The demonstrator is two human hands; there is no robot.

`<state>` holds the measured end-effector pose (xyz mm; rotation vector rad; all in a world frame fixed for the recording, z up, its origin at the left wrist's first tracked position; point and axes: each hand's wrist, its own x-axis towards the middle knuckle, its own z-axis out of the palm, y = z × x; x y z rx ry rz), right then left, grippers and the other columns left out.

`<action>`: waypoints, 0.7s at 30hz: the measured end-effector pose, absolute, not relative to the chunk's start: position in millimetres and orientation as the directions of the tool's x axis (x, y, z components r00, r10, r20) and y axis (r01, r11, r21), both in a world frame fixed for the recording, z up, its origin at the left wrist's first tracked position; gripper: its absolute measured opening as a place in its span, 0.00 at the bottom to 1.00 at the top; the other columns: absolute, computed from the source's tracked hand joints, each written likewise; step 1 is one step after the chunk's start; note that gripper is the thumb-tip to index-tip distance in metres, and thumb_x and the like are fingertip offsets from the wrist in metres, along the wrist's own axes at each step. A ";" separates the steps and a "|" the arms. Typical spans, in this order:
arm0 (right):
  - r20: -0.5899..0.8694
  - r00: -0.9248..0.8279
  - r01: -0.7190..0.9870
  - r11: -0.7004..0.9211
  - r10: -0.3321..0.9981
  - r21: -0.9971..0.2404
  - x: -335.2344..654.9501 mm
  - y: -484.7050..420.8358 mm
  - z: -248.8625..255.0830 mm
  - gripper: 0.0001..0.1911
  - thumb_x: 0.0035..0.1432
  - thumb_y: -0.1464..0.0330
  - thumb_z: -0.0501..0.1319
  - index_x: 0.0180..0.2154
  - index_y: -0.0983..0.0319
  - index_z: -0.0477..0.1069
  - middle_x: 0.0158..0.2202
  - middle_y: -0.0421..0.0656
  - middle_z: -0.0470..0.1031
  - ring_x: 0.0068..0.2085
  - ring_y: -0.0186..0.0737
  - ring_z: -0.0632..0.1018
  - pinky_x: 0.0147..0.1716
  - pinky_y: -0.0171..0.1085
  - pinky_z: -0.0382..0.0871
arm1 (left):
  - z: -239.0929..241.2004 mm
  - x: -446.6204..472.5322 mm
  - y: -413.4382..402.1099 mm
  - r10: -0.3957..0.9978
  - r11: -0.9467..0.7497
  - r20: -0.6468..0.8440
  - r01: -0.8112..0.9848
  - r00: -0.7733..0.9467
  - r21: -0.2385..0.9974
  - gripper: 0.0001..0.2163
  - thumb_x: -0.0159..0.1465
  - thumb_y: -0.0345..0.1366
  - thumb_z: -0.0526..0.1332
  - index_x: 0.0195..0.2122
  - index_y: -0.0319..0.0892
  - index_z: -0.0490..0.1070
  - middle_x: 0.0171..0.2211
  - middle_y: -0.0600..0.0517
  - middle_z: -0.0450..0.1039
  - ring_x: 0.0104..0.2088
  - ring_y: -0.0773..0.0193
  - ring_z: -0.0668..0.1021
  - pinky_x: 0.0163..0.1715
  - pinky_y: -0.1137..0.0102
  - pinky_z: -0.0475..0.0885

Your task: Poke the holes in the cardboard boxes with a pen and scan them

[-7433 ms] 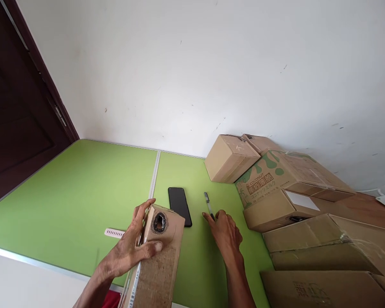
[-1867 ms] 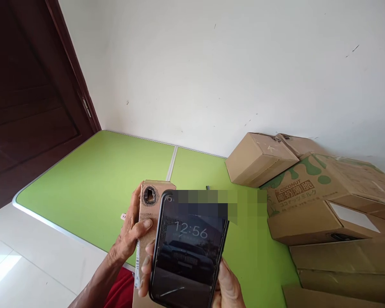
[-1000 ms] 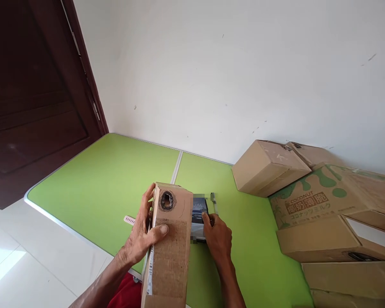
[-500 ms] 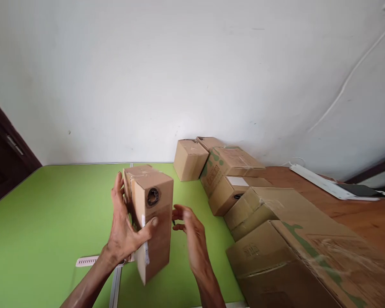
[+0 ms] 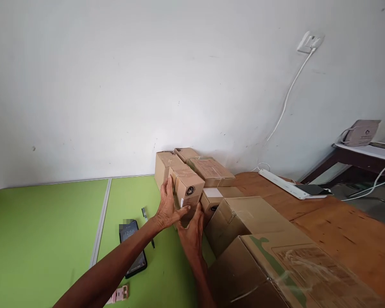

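Observation:
A small cardboard box with a dark round hole (image 5: 188, 188) is held out over the green table (image 5: 45, 226), up against a group of cardboard boxes (image 5: 208, 171). My left hand (image 5: 167, 207) grips its left side, thumb across the front. My right hand (image 5: 191, 233) supports it from below with fingers pressed to its underside. A black phone (image 5: 133, 248) with a lit screen lies on the table near my left forearm, and a pen (image 5: 146, 220) lies beside it.
Larger cardboard boxes (image 5: 276, 265) crowd the near right. A wooden table (image 5: 340, 222) behind them carries a white power strip (image 5: 287, 184) and another phone (image 5: 312, 189). A pink clip-like object (image 5: 119, 294) lies at the green table's front edge.
The phone was picked up, then laid back on the table. Both hands have since carried the holed box right and away, up to the box stack; the view swung right.

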<state>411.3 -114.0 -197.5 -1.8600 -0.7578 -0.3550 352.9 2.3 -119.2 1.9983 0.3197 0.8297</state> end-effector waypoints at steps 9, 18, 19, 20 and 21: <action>0.527 0.789 0.615 -0.393 0.317 -0.684 404.9 -98.6 -211.1 0.33 0.73 0.56 0.49 0.68 0.72 0.64 0.61 0.69 0.67 0.61 0.71 0.74 0.58 0.60 0.73 | -152.5 359.5 5.1 0.574 -0.402 0.201 0.059 0.794 0.914 0.55 0.60 0.39 0.70 0.80 0.37 0.36 0.74 0.30 0.48 0.77 0.35 0.58 0.78 0.43 0.56; 0.396 0.808 0.574 -0.432 0.436 -0.696 420.3 -89.2 -209.7 0.38 0.66 0.61 0.53 0.71 0.74 0.57 0.59 0.68 0.70 0.61 0.70 0.74 0.62 0.62 0.70 | -133.8 376.4 22.9 0.543 -0.297 0.026 0.163 0.840 0.941 0.51 0.58 0.39 0.72 0.78 0.32 0.49 0.69 0.27 0.62 0.70 0.32 0.70 0.72 0.42 0.67; 0.399 0.806 0.576 -0.425 0.437 -0.699 419.2 -89.6 -207.4 0.37 0.66 0.61 0.53 0.71 0.74 0.57 0.59 0.69 0.70 0.61 0.70 0.74 0.63 0.63 0.70 | -130.3 373.1 22.9 0.534 -0.292 0.024 0.158 0.845 0.943 0.51 0.56 0.39 0.74 0.78 0.32 0.51 0.69 0.27 0.63 0.69 0.32 0.71 0.72 0.41 0.68; 0.404 0.802 0.580 -0.415 0.440 -0.701 415.8 -92.2 -204.6 0.37 0.67 0.61 0.52 0.71 0.74 0.58 0.59 0.69 0.70 0.61 0.69 0.74 0.62 0.64 0.70 | -126.3 367.3 20.7 0.527 -0.286 0.025 0.150 0.849 0.947 0.52 0.55 0.40 0.75 0.77 0.33 0.53 0.69 0.28 0.64 0.69 0.31 0.72 0.71 0.40 0.69; 0.408 0.795 0.587 -0.402 0.449 -0.703 409.5 -97.3 -201.6 0.35 0.68 0.60 0.52 0.70 0.72 0.60 0.60 0.69 0.71 0.61 0.68 0.75 0.61 0.63 0.72 | -121.7 358.9 16.2 0.521 -0.280 0.028 0.140 0.853 0.950 0.52 0.55 0.42 0.76 0.77 0.35 0.54 0.70 0.28 0.64 0.68 0.30 0.72 0.70 0.39 0.70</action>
